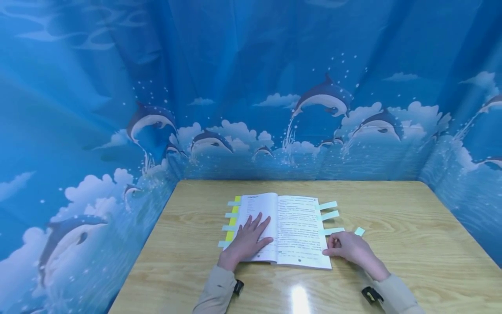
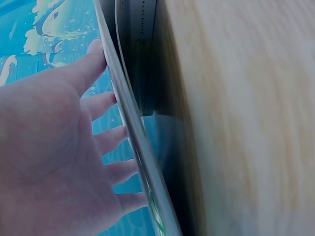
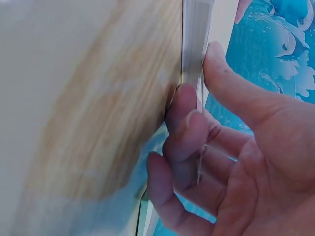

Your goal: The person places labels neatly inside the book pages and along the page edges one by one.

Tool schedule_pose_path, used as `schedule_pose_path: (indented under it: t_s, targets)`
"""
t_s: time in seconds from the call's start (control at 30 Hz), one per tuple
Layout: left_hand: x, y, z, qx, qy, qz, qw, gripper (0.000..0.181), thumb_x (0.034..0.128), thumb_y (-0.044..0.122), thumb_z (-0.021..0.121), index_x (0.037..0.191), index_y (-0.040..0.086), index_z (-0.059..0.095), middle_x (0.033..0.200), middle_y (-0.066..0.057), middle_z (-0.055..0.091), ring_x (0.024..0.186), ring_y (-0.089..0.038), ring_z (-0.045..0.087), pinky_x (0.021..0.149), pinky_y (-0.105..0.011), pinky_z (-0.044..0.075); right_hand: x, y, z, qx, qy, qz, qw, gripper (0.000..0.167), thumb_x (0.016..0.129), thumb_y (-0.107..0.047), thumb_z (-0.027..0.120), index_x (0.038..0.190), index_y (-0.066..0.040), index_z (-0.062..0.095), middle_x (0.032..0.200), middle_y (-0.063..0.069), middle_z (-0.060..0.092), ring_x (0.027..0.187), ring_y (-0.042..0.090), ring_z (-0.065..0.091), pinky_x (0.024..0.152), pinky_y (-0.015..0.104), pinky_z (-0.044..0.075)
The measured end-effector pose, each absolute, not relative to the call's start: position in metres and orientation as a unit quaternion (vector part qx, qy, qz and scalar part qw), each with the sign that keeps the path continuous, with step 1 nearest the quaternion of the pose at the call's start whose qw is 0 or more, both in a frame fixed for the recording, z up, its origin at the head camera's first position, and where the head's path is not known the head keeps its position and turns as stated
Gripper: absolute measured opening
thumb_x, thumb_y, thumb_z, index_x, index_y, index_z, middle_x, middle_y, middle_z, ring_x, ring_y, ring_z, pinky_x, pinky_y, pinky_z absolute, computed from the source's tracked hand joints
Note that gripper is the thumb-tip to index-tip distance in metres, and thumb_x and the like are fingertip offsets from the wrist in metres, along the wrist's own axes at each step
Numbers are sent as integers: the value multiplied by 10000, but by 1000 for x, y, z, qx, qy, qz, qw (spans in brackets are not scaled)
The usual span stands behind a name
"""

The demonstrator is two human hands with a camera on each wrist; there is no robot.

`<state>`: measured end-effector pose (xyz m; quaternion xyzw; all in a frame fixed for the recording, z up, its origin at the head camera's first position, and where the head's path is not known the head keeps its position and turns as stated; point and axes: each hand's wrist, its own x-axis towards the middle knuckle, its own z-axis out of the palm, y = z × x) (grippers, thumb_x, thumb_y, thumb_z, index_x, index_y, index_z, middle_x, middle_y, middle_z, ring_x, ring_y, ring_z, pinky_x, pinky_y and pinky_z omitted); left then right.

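Note:
An open book (image 1: 298, 231) lies on the table, with pale green sticky tabs (image 1: 328, 205) sticking out from both sides. My left hand (image 1: 251, 237) rests spread on the left page; in the left wrist view its fingertips (image 2: 116, 136) touch the page. At the book's right edge, my right hand (image 1: 349, 247) has its thumb on the page and the other fingers curled below. In the right wrist view a thin clear strip (image 3: 199, 169), apparently a sticky tab seen edge-on, runs from the page edge between those fingers. The hand partly hides it.
A small pale green sticky pad (image 1: 359, 231) lies on the wooden table (image 1: 412, 244), just beyond the right hand. A yellow strip (image 1: 234, 216) shows under the book's left edge. Blue dolphin-print curtains (image 1: 251, 87) stand around the table's back and sides.

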<state>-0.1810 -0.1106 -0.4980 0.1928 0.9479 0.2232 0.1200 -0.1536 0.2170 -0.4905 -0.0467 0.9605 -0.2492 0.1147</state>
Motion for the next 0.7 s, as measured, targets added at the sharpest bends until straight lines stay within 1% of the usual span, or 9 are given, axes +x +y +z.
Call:
schedule_pose_path:
  t_s: [0.13, 0.23, 0.3, 0.37, 0.43, 0.53, 0.6, 0.63, 0.7]
  targets:
    - [-180, -111, -499, 196, 949, 215, 117, 668, 1056, 555, 396, 1628, 251, 234, 1707, -52, 108, 1558, -372, 63, 1215, -662, 130, -150, 222, -488, -37, 961, -251, 110, 312, 792, -404, 847, 751, -195, 619, 621, -34, 506, 576, 134, 451, 547, 253, 320]
    - [-180, -111, -499, 207, 949, 210, 115, 654, 1068, 538, 370, 1632, 243, 221, 1708, -62, 95, 1557, -379, 58, 1210, -670, 139, -147, 228, -485, -27, 964, -248, 93, 266, 816, -355, 834, 782, -174, 642, 659, -32, 560, 602, 144, 489, 554, 273, 366]
    - [-180, -111, -498, 212, 948, 208, 116, 638, 1077, 519, 357, 1633, 237, 218, 1709, -69, 86, 1557, -377, 53, 1209, -669, 146, -145, 232, -482, -20, 969, -237, 71, 221, 836, -314, 820, 814, -161, 662, 703, -38, 609, 630, 138, 524, 557, 279, 398]
    - [-179, -112, -498, 217, 949, 201, 112, 623, 1084, 500, 348, 1631, 229, 225, 1708, -75, 89, 1557, -371, 63, 1209, -662, 166, -142, 236, -479, -18, 975, -219, 40, 180, 855, -273, 805, 847, -139, 684, 732, -40, 639, 637, 133, 536, 545, 282, 413]
    - [-178, -114, -497, 221, 950, 194, 109, 611, 1089, 482, 351, 1629, 221, 236, 1707, -73, 99, 1560, -346, 83, 1216, -644, 174, -139, 237, -475, -13, 979, -203, 1, 145, 871, -240, 791, 863, -126, 702, 738, -31, 664, 598, 123, 528, 501, 276, 402]
    - [-175, -117, -495, 224, 951, 188, 104, 609, 1087, 476, 367, 1624, 212, 252, 1704, -57, 126, 1561, -303, 122, 1228, -619, 167, -134, 236, -470, -22, 980, -186, -68, 106, 891, -215, 778, 891, -114, 747, 747, 3, 702, 505, 115, 453, 423, 267, 331]
    - [-172, -119, -494, 223, 950, 188, 108, 622, 1081, 492, 374, 1623, 213, 253, 1703, -40, 132, 1561, -274, 135, 1238, -604, 147, -131, 233, -467, -34, 977, -182, -108, 110, 909, -220, 766, 917, -110, 772, 786, 42, 734, 472, 113, 416, 391, 267, 298]
    - [-170, -120, -493, 222, 950, 190, 111, 631, 1077, 506, 375, 1623, 214, 252, 1702, -32, 135, 1562, -267, 134, 1241, -597, 140, -130, 231, -467, -43, 975, -179, -126, 119, 909, -224, 765, 926, -107, 780, 807, 65, 747, 467, 113, 420, 381, 267, 300]
    - [-164, -124, -493, 222, 949, 192, 119, 662, 1064, 545, 373, 1623, 213, 249, 1701, -30, 137, 1561, -264, 135, 1244, -587, 136, -128, 226, -467, -65, 971, -169, -154, 143, 909, -224, 764, 936, -85, 786, 830, 102, 757, 480, 140, 498, 380, 284, 360]
